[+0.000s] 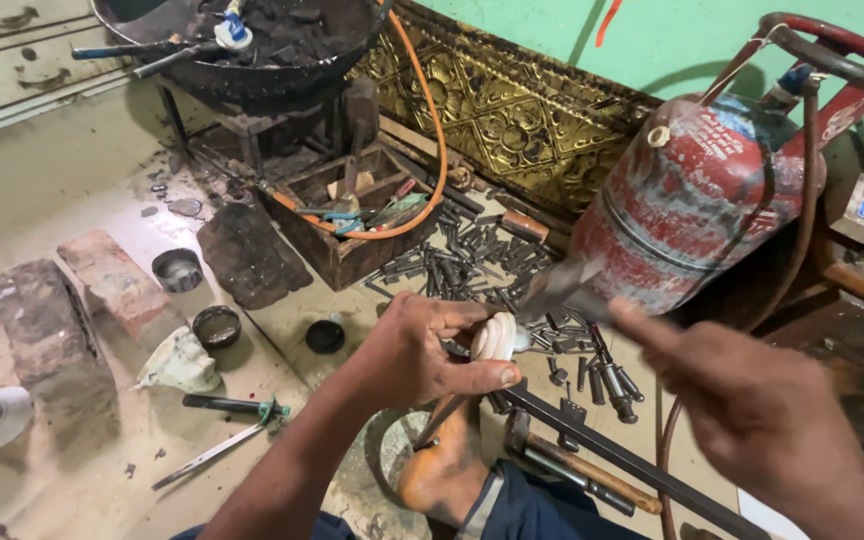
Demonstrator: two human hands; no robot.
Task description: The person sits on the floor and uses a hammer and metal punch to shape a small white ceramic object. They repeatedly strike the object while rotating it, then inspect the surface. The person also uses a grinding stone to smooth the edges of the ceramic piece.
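My left hand (407,355) is closed around a small white ribbed shell-like piece (495,336), held above my bare foot (442,470). A thin dark metal rod (439,423) slants down from under this hand. My right hand (752,410) is blurred by motion to the right, its forefinger stretched toward the white piece. A blurred grey shape (557,285) hangs just beyond that fingertip; whether the hand holds it cannot be told.
A red gas cylinder (702,190) leans at the right, near a pile of metal punches (472,265). There is also a wooden tool box (347,215), bricks (52,340), small dark bowls (217,327), a hammer (577,468) and a charcoal pan (252,40).
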